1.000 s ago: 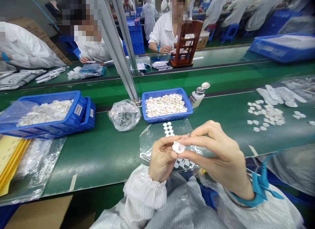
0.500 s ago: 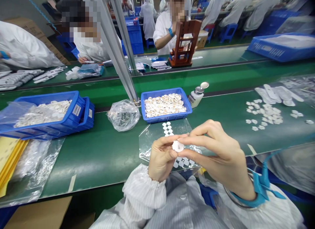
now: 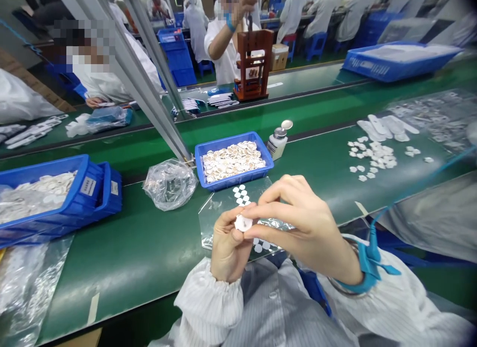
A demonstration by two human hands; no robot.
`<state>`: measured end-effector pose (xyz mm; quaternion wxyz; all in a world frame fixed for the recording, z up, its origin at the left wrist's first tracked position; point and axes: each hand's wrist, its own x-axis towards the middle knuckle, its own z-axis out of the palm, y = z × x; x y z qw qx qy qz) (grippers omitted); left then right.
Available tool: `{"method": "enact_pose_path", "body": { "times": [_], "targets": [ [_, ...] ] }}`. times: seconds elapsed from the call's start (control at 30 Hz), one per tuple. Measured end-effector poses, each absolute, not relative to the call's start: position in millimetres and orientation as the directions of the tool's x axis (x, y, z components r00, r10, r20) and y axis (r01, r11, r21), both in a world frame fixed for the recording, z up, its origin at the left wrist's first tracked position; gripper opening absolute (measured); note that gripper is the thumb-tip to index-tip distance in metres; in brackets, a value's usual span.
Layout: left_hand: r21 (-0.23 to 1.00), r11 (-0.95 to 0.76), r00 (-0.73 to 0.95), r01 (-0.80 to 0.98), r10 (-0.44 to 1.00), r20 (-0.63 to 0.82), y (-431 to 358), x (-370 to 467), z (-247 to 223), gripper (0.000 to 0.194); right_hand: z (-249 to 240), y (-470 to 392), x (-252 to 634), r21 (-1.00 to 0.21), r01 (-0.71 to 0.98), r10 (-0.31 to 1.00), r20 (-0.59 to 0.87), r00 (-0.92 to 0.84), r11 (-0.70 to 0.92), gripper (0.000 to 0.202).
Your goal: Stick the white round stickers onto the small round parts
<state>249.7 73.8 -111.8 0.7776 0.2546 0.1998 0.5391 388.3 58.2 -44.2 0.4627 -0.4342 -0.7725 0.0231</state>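
A small round white piece [image 3: 243, 222] with a dark mark at its middle is pinched between both hands. My left hand [image 3: 230, 247] grips it from the left with thumb and fingers. From the right, the fingertips and thumb of my right hand [image 3: 298, 220] close on its edge; a blue wrist strap circles that wrist. Under the hands lies a clear plastic sheet [image 3: 210, 215] carrying rows of white round stickers [image 3: 241, 194], partly hidden by the hands. Just behind it stands a blue tray [image 3: 234, 180] filled with similar round pieces [image 3: 233, 158].
A white bottle [image 3: 277, 144] with its lid up stands right of the tray, a crumpled plastic bag [image 3: 170, 183] left. Loose white pieces [image 3: 378, 154] lie farther right. Blue bins [image 3: 80, 200] sit at left. A metal post [image 3: 149, 93] rises behind; co-workers sit across the line.
The camera view has turned, so the whole scene sits farther left. Both hands keep hold of the white piece. Across the bench, a co-worker's hand has risen above the wooden press.
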Motion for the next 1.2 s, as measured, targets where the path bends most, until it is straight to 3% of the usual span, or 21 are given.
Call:
{"method": "enact_pose_path", "body": {
  "times": [0.63, 0.87, 1.07, 1.2],
  "targets": [
    [0.642, 0.282, 0.31, -0.712, 0.948, -0.073, 71, 250, -112, 0.027, -43, 59, 390, -0.336, 0.707, 0.652, 0.723, -0.229, 0.622, 0.006],
    [0.645, 0.259, 0.275, -0.719, 0.958, -0.078, 74, 253, -109, 0.025, -55, 66, 390, -0.216, 0.79, 0.613, 0.753, -0.239, 0.573, 0.006],
    [0.678, 0.235, 0.134, -0.696, 0.971, -0.198, 75, 261, -104, 0.027, -71, 73, 386, -0.104, 0.847, 0.569, 0.782, -0.254, 0.521, 0.007],
    [0.696, 0.232, 0.031, -0.68, 0.957, -0.289, 80, 267, -107, 0.024, -87, 80, 388, -0.186, 0.827, 0.643, 0.724, -0.25, 0.53, 0.006]
  ]
}}
